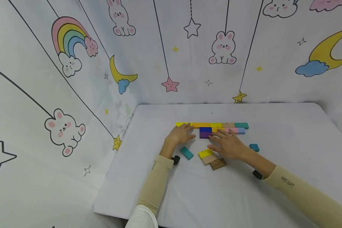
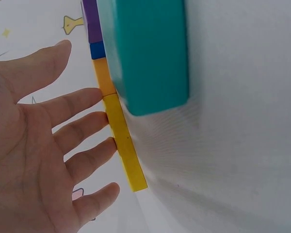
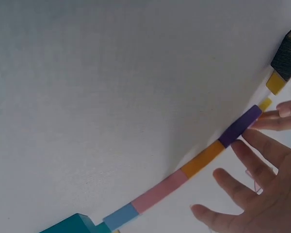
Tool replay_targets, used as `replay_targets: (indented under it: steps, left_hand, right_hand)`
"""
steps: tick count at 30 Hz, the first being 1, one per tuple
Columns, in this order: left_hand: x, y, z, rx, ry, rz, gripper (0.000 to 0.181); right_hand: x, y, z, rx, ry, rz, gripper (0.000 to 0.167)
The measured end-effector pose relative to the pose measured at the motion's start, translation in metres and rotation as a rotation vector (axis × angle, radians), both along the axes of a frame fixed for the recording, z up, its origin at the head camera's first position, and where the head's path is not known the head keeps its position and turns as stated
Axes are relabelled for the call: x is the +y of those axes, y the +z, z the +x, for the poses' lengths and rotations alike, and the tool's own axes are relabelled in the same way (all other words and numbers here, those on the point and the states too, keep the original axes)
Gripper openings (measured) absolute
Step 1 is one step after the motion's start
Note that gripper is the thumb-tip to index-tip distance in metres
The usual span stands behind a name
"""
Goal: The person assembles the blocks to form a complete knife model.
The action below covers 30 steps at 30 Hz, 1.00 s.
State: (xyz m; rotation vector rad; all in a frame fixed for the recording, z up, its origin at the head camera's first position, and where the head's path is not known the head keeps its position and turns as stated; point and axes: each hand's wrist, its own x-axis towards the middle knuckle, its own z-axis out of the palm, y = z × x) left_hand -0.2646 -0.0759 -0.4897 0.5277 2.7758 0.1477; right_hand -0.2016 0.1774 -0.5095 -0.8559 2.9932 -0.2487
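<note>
Coloured blocks stand in rows on the table. The back row runs from a yellow block (image 1: pixel 182 124) through an orange block (image 1: pixel 200 125) to a teal block (image 1: pixel 241 125). In front are a blue block (image 1: pixel 205 129), a pink block (image 3: pixel 160 191) and a light blue block (image 3: pixel 121 216), with a purple block (image 3: pixel 240 126) before the blue one. My left hand (image 1: pixel 180 134), fingers extended, rests its fingertips at the yellow block (image 2: pixel 126 143). Over the front row, my right hand (image 1: pixel 228 144) spreads its fingers; fingertips lie at the purple block, and it grips nothing.
Between the forearms lie a loose yellow block (image 1: pixel 205 153), a tan block (image 1: pixel 209 159) and a brown wooden block (image 1: pixel 218 164). A loose teal block (image 1: pixel 186 153) sits near the left wrist, and a blue-green block (image 1: pixel 254 147) lies beyond the right wrist. Patterned cloth (image 1: pixel 148 47) hangs behind the white table (image 1: pixel 288 133).
</note>
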Motion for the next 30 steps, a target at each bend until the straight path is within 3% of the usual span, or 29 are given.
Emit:
replay_targets:
  steps: [7, 19, 30]
  left_hand:
    - [-0.001, 0.001, -0.001, -0.001, -0.003, 0.004, 0.064]
    - [-0.001, 0.003, -0.001, 0.003, -0.003, 0.006, 0.064]
    - [-0.001, 0.002, 0.0, -0.01, -0.004, 0.016, 0.064]
  right_hand:
    - [-0.002, -0.001, 0.003, 0.018, 0.01, -0.026, 0.068]
    - [-0.008, 0.005, 0.027, 0.008, 0.058, -0.094, 0.059]
    - [-0.007, 0.001, 0.046, -0.031, 0.1, -0.109, 0.057]
